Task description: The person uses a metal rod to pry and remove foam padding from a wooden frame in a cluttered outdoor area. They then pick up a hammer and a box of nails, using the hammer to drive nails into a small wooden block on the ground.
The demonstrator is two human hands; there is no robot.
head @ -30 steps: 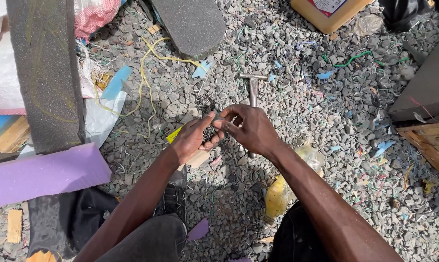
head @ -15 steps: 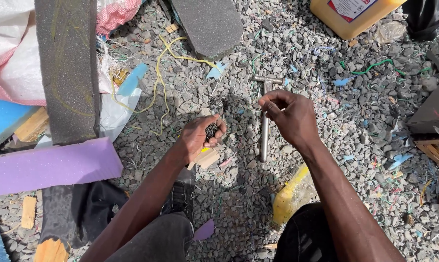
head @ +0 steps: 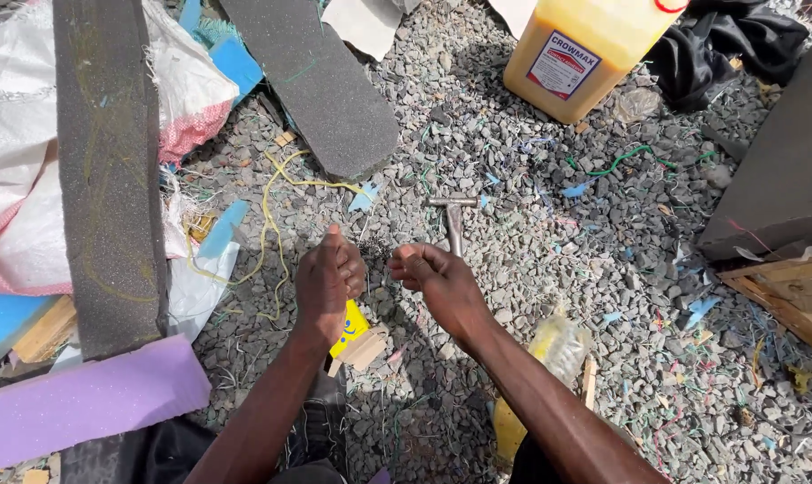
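Head view over grey gravel (head: 531,269), left hand (head: 330,280) clenched in a fist, right hand (head: 437,280) curled shut beside it, contents of either impossible to tell, metal hammer (head: 454,220) lying just beyond the knuckles, yellow jerrycan (head: 585,49) farther off.

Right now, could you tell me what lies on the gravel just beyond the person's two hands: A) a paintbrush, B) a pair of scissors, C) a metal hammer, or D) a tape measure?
C: a metal hammer lies on the gravel, its head away from the person, just past the left hand and right hand.
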